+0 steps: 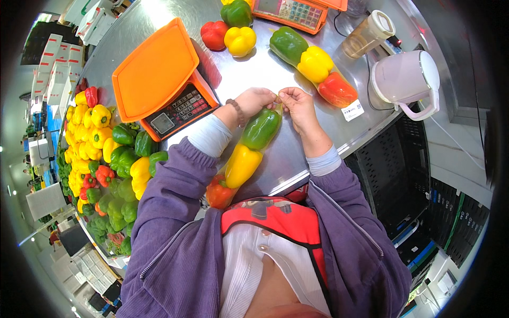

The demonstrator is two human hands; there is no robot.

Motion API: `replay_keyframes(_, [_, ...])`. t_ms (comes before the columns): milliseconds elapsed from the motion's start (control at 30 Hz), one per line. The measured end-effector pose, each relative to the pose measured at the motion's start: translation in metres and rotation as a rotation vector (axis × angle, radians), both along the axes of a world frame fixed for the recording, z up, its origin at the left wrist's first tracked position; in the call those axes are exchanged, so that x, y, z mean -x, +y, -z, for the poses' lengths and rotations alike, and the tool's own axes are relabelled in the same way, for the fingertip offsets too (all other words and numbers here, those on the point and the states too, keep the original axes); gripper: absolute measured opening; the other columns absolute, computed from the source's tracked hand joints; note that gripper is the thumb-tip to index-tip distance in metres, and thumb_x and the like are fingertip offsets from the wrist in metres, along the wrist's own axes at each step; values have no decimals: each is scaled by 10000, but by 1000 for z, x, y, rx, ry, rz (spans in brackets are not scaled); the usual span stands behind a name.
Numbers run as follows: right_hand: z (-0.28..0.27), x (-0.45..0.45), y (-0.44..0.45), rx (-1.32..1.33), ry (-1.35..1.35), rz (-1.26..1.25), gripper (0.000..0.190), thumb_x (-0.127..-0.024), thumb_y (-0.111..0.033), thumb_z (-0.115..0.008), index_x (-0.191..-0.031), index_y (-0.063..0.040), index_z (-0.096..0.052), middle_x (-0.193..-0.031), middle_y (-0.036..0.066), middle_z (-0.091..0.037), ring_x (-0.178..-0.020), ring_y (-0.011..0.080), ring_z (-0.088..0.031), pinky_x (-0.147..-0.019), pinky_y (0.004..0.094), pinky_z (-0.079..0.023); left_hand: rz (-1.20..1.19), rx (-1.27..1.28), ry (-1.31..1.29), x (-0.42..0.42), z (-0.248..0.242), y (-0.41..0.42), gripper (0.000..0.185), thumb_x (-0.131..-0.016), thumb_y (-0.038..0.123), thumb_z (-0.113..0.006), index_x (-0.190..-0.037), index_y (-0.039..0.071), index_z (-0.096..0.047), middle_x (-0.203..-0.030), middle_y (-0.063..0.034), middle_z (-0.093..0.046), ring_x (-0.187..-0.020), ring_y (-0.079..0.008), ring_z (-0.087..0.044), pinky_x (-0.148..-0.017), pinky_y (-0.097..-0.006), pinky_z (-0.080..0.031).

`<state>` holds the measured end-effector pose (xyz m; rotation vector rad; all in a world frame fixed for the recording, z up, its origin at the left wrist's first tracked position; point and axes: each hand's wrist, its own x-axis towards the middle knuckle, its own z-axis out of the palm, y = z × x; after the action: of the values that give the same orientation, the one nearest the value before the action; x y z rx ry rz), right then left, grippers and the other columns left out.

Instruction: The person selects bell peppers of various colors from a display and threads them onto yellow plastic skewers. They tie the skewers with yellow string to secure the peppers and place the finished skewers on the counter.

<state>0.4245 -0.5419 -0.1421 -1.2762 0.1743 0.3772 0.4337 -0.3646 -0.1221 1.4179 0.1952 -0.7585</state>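
My left hand (258, 101) and my right hand (296, 104) meet over the steel table (286, 159), both pinching the gathered top of a clear plastic bag. Inside the bag, in a row, lie a green bell pepper (261, 128) nearest my fingers, a yellow bell pepper (243, 165) and a red-orange bell pepper (220, 192) nearest my body. Another clear bag to the upper right holds a green pepper (289, 45), a yellow pepper (315, 64) and a red pepper (337, 90). A white label (353, 110) with writing touches its lower end.
An orange scale (157, 71) stands on the left, a second scale (288, 14) at the top. Loose peppers (89, 139) are heaped at the far left; several more (239, 41) lie behind my hands. A plastic jug (368, 35) and a pink electric kettle (403, 79) stand right.
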Motion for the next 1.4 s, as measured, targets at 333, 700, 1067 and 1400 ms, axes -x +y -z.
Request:
replay_keyframes(333, [1,2,12,180,-366,-27,117,-893,-16,-673,-960,-40,-581,-815,-6,-612,-706,54,-554,-623,191,-454,221,-273,-143,-11,-2,1,250,-884,216,-638,-916,-21,-709,-811,-37,-660,-723,-120,-594,-691,-263,-488])
replay_keyframes(700, [-21,-16,4,398,-355,-205,87,-876,-39,-655,-956,-9,-638,-803,32,-648,-736,109,-612,-687,247,-502,238,-103,-107,-3,-23,1,254,-912,219,-656,-985,-14,-726,-891,-65,-708,-840,-129,-664,-777,-280,-531])
replay_keyframes(1067, [-4,8,-13,387,-427,-186,149,-895,-24,-639,-1034,8,-681,-921,56,-645,-819,134,-624,-747,259,-510,217,-73,-81,-13,-4,8,303,-939,285,-602,-889,11,-724,-794,-31,-674,-762,-114,-607,-739,-255,-484])
replay_keyframes(1400, [-3,23,-8,588,-435,-29,114,-843,-105,-698,-833,-12,-632,-765,83,-625,-663,170,-595,-620,299,-489,183,-85,-67,-14,-8,9,265,-906,236,-643,-991,4,-739,-863,-41,-698,-800,-120,-622,-796,-255,-492])
